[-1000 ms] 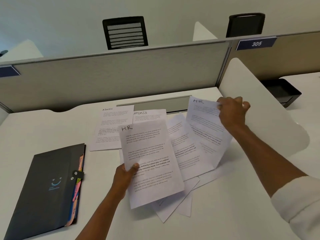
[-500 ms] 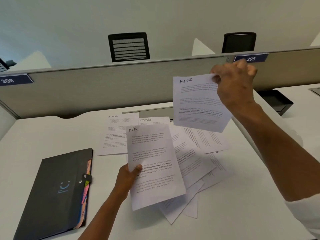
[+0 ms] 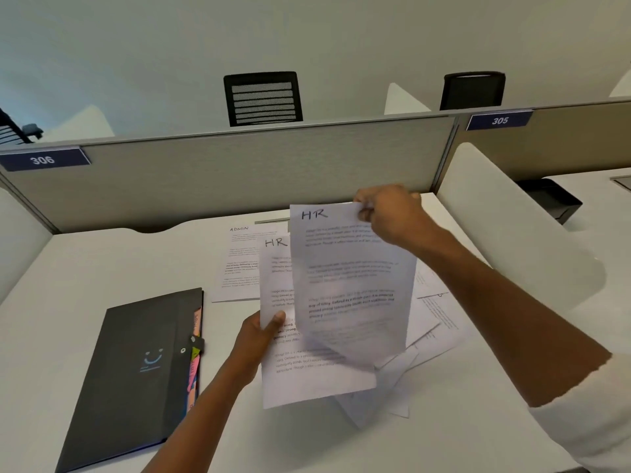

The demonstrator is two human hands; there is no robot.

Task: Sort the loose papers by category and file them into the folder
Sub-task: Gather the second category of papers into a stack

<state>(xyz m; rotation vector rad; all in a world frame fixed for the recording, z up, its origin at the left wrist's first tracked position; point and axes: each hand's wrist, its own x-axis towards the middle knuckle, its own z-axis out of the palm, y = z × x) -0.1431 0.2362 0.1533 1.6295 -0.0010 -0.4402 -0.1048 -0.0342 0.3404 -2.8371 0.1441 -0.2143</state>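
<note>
A grey cubicle partition [image 3: 239,179] backs a white surface [image 3: 85,268], and the dark folder [image 3: 136,367] lies shut on it, coloured tabs showing along its right edge. Just right of the folder, the left hand [image 3: 254,339] pinches one sheet headed HR [image 3: 307,380] by its left edge, thumb on top. Further right and higher, the right hand [image 3: 389,213] has its fingers [image 3: 367,213] curled round the top corner of a second HR sheet [image 3: 351,285], which hangs in front of the first, its lower end blurred and curling.

That limp lower end looks the likeliest trouble: brought against the first sheet crookedly, it could fold under or crease. A one-corner hold might also let it slip down into the loose papers [image 3: 430,322] spread right of the folder, mixing it back in. The ADMIN page [image 3: 239,264], beyond the folder, lies close enough to be dragged along.
</note>
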